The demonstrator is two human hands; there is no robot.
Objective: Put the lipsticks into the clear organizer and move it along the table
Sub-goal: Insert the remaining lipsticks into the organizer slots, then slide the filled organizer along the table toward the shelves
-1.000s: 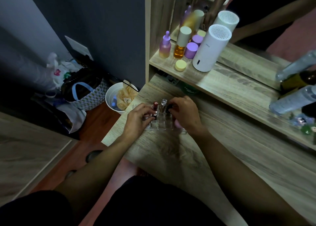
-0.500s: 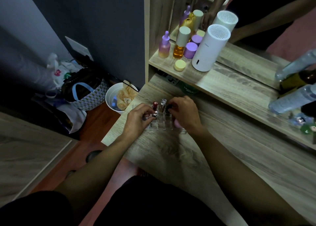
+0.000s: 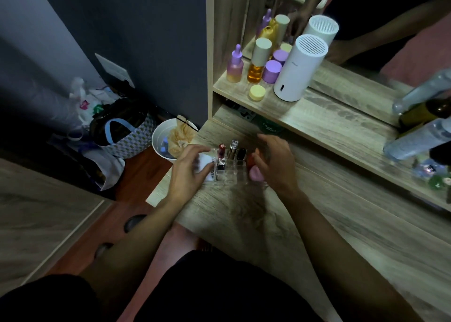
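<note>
The clear organizer (image 3: 231, 174) stands on the wooden table (image 3: 280, 224) near its far left corner. Several lipsticks stand upright in it: a red one (image 3: 221, 149), a silver one (image 3: 233, 146), a black one (image 3: 241, 153) and a square silver-and-black one (image 3: 221, 164). My left hand (image 3: 189, 172) hovers just left of the organizer, fingers spread and blurred, over a small white item (image 3: 205, 164). My right hand (image 3: 274, 164) is just right of it, fingers apart, next to a pink object (image 3: 255, 173). Neither hand touches the organizer.
A shelf above the table holds a white cylinder (image 3: 299, 70), purple and amber bottles (image 3: 258, 63) and a yellow jar (image 3: 257, 92). Clear bottles (image 3: 415, 141) lie at the right. A white bin (image 3: 168, 138) and bags (image 3: 122, 129) sit on the floor left of the table edge.
Both hands were closed in on the organizer and its lipsticks; now they have drawn apart to either side, uncovering the organizer, the white item and the pink object.
</note>
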